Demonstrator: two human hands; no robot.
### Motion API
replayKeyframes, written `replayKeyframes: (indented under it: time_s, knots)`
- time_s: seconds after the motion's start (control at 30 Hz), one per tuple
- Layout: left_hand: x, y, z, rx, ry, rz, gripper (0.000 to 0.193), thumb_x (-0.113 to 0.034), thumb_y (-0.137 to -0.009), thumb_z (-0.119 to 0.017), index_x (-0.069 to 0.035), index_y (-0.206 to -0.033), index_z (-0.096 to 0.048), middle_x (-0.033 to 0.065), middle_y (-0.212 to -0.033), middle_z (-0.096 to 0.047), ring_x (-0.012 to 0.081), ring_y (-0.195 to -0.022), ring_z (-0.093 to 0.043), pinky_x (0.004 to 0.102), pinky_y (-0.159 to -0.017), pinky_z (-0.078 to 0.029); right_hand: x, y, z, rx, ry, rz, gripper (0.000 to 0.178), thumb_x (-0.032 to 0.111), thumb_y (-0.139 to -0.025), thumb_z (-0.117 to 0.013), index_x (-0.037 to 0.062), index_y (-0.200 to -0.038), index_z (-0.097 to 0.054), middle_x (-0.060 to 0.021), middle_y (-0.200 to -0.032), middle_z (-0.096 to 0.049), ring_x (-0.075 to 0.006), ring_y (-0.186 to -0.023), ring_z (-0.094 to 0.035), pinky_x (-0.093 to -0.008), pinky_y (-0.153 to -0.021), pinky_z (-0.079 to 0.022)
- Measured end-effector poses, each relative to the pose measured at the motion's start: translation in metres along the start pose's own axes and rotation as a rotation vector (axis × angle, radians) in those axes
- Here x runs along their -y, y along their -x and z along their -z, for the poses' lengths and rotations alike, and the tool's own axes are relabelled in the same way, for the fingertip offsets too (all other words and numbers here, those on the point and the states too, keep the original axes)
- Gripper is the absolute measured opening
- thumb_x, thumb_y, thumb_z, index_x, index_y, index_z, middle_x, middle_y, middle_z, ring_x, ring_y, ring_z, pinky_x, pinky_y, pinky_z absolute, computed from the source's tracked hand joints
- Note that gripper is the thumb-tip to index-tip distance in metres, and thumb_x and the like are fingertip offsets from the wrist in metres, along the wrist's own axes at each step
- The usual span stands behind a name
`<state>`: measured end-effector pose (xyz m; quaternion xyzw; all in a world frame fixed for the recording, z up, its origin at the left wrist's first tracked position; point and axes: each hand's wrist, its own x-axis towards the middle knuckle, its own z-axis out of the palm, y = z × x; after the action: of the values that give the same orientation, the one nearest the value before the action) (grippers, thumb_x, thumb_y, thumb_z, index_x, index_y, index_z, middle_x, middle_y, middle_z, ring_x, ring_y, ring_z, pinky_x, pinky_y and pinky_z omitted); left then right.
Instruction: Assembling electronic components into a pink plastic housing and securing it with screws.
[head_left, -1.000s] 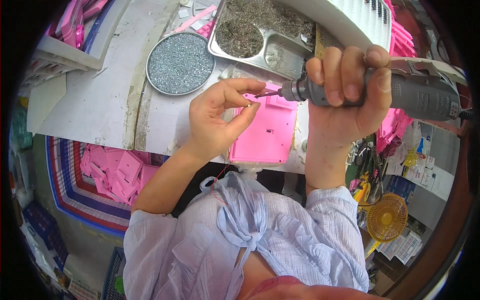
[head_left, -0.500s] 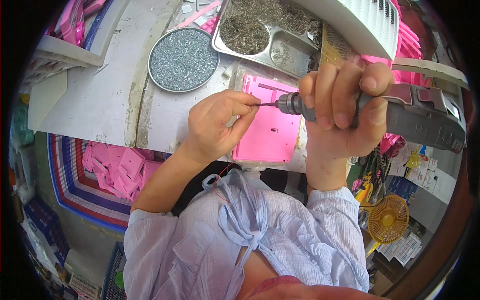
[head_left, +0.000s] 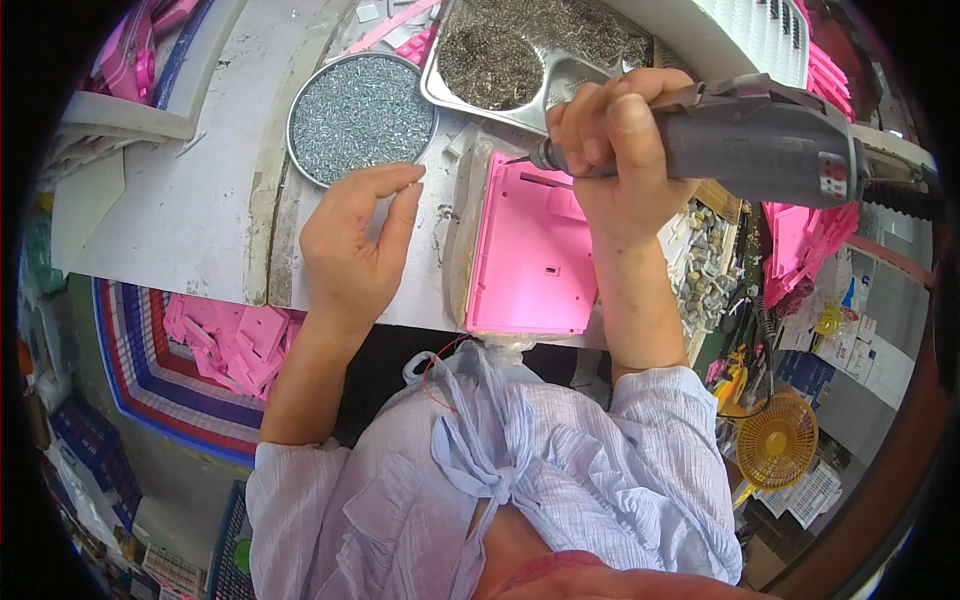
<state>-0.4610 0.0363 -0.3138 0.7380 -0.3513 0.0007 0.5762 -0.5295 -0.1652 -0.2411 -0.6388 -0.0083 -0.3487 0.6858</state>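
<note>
My right hand (head_left: 630,150) is wrapped round a grey electric screwdriver (head_left: 750,140). Its thin bit points left, with the tip over the upper left corner of a pink plastic panel (head_left: 530,245). That panel lies on a clear-wrapped pad at the table's front edge. Left of it, my left hand (head_left: 350,230) is closed in a pinch beside a round metal dish (head_left: 291,130) full of small silver screws (head_left: 365,110). Whatever sits between the thumb and fingertip is too small to make out.
Behind the panel stands a steel compartment tray (head_left: 428,85) with heaps of small metal parts. A striped bag (head_left: 135,375) of pink pieces sits below the table at left. At right are a yellow fan (head_left: 777,440) and more pink parts (head_left: 800,250).
My left hand has left the screwdriver bit and moved left toward the dish. The right hand has swung the screwdriver up and left to the panel's upper corner.
</note>
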Motion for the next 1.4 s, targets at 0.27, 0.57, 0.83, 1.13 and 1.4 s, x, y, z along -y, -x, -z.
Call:
replayKeyframes:
  time_s: [0.27,0.57,0.83,1.13,1.4]
  knots:
    - [0.004,0.009,0.001,0.034,-0.024,-0.005,0.011,0.004,-0.085,-0.075,-0.002,-0.090,-0.069,0.0090,-0.091,-0.073,0.0186,-0.083,-0.068,0.0311,-0.077,-0.052,-0.023,0.003,0.003,0.161,0.208,0.051,0.013,0.007,-0.099,-0.062,0.0063,-0.095,-0.050,-0.0050,-0.063,-0.050,-0.0117,-0.050,-0.042,-0.0302,-0.047,-0.036]
    - [-0.006,0.007,-0.002,0.083,-0.118,-0.092,0.015,0.003,-0.084,-0.076,-0.003,-0.097,-0.073,0.0097,-0.096,-0.075,0.0218,-0.087,-0.069,0.0338,-0.083,-0.050,0.007,0.008,0.002,0.191,-0.171,-0.046,0.025,0.017,-0.097,-0.069,0.0089,-0.087,-0.047,-0.0047,-0.056,-0.048,-0.0109,-0.047,-0.038,-0.0295,-0.044,-0.034]
    - [-0.011,0.007,-0.010,0.084,-0.117,-0.228,0.016,-0.005,-0.081,-0.078,-0.008,-0.096,-0.072,0.0041,-0.093,-0.075,0.0212,-0.081,-0.068,0.0362,-0.079,-0.046,-0.006,0.024,-0.001,0.208,0.234,0.015,0.019,0.011,-0.096,-0.069,0.0047,-0.091,-0.051,-0.0061,-0.058,-0.051,-0.0128,-0.048,-0.044,-0.0300,-0.045,-0.038]
    - [-0.024,0.012,-0.018,0.092,-0.108,-0.287,0.019,-0.007,-0.079,-0.079,-0.010,-0.096,-0.072,0.0016,-0.093,-0.075,0.0185,-0.082,-0.068,0.0386,-0.085,-0.040,0.054,0.019,-0.014,0.311,-0.242,-0.077,0.023,0.031,-0.101,-0.066,0.0121,-0.111,-0.059,0.0030,-0.063,-0.051,-0.0119,-0.054,-0.045,-0.0307,-0.054,-0.038]
    - [-0.022,0.014,-0.001,0.273,-0.158,-0.336,0.026,-0.013,-0.075,-0.083,-0.009,-0.098,-0.071,0.0013,-0.094,-0.072,0.0202,-0.090,-0.067,0.0404,-0.091,-0.042,0.050,0.036,-0.023,0.263,-0.204,-0.112,0.023,0.030,-0.100,-0.067,0.0102,-0.106,-0.057,0.0010,-0.060,-0.050,-0.0116,-0.050,-0.044,-0.0309,-0.049,-0.038]
